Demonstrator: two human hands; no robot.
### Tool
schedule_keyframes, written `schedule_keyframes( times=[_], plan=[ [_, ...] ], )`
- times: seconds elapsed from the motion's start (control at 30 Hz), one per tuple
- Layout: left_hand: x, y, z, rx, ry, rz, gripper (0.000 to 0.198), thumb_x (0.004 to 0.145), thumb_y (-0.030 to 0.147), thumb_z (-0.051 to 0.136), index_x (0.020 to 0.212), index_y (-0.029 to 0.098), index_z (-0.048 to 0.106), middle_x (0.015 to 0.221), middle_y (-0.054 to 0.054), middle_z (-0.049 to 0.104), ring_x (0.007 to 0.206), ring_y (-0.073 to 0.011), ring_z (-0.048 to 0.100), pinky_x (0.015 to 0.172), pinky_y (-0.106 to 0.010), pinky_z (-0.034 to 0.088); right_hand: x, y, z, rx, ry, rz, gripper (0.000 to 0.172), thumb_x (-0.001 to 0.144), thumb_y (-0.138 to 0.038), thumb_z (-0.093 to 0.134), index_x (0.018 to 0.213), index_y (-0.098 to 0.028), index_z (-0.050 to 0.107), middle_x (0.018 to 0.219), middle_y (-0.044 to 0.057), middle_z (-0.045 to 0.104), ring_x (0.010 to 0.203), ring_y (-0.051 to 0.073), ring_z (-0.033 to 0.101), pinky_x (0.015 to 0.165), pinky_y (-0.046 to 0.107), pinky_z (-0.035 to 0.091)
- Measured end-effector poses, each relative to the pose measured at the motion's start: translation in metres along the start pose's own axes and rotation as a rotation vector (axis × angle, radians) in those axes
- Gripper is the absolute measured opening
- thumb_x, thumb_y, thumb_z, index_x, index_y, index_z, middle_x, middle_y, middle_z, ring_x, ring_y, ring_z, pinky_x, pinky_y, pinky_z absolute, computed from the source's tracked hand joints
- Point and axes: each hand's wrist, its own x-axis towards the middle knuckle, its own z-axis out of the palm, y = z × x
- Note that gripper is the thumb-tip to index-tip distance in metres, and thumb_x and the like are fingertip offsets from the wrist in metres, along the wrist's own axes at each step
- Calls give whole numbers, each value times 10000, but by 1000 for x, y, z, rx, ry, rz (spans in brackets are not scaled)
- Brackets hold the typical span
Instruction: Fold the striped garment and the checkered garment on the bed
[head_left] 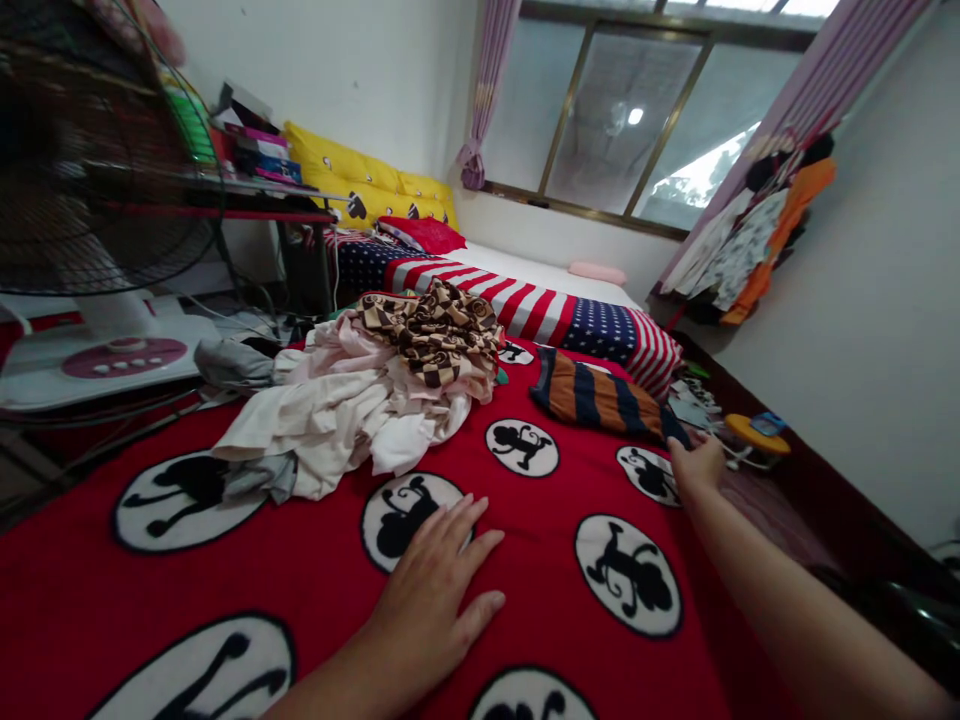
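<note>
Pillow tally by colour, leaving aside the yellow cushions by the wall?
Red pillow: 1
Pink pillow: 1
Orange and navy striped pillow: 1
Total: 3

The head camera looks forward and down along the red blanket (315, 585).
</note>
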Motion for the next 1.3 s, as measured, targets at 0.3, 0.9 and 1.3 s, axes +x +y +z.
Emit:
schedule_keyframes(
  times=[0.3,0.9,1.3],
  plan=[
    [2,6,-10,-9,-13,19,484,842,373,621,1305,244,560,1511,-94,386,1403,-273,326,1163,-488,258,-145,-102,-14,705,-421,226,449,669,-386,706,1054,-189,583,1151,95,627,982,241,654,737,334,564],
    [40,-16,-27,-160,388,22,488,810,103,535,1294,160,518,1321,-123,551,1246,-221,498,1091,-384,374,-245,-128,-15,928,-680,302,454,699,-414,691,1039,-167,522,820,24,661,576,135,643,505,229,478],
    [174,-66,-142,5,568,-354,949,605,232,786,1419,64,327,1344,-244,513,1280,-359,460,1062,-457,357,-245,-127,-13,932,-779,253,328,741,-370,634,985,-168,551,741,6,656,556,120,621,498,213,439]
  ],
)
